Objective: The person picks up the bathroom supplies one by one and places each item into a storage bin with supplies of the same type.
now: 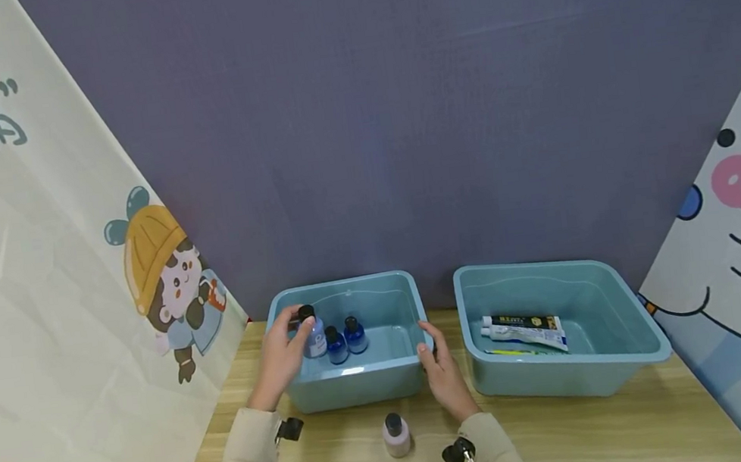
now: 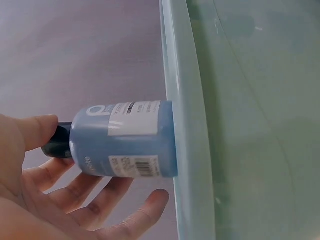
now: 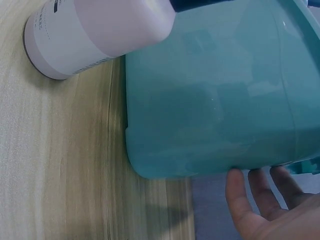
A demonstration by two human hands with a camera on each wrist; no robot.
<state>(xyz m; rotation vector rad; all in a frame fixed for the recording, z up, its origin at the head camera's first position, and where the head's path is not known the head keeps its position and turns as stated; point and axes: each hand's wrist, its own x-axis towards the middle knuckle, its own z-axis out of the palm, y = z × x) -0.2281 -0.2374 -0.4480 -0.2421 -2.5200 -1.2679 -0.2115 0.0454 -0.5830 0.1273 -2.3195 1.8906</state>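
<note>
Pink bottle [image 1: 397,434] standing before me, my right hand [image 1: 443,372] resting relaxed on the bin [image 1: 360,384] corner, my left hand [image 1: 282,357] pinching a blue bottle [image 1: 315,336] inside.

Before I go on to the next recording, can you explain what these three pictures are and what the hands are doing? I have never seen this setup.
No machine here: a person works with bare hands, wearing three cameras. The wide picture comes from the head, looking down at a wooden table. The other two come from the wrists.

On the table stand two blue tubs. The left tub holds two small dark blue bottles; the right tub holds a toothpaste tube. A pale pink bottle stands on the table in front of the left tub.

The left hand holds a light blue bottle by its dark cap, inside the left tub; the left wrist view shows it close up. The right hand rests on that tub's right edge, fingers fairly straight.
</note>
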